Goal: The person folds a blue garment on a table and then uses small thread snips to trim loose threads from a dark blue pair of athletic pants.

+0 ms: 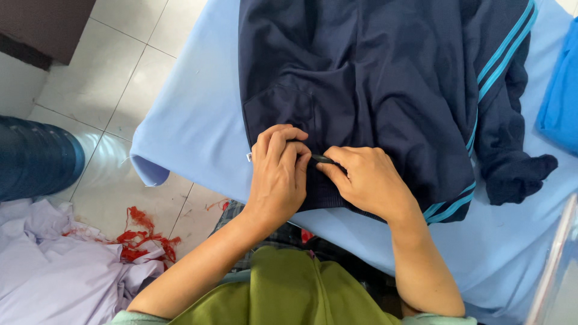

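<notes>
Navy jacket point(385, 90) w/ light-blue side stripes is being spread on pale-blue cloth point(198, 114), hem toward the person. Hem is being pinched by left hand point(278, 177), fingers curled onto fabric, and by right hand point(367, 180), thumb and forefinger closing on a small dark piece at the hem. Lavender fabric point(48, 265) and red scraps point(141, 238) are lying on tiled floor point(132, 54).

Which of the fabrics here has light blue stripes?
The dark navy knit garment under both hands; its side and sleeve carry stripes. The pale blue cloth, bright blue fabric and lilac pile are plain.
</notes>
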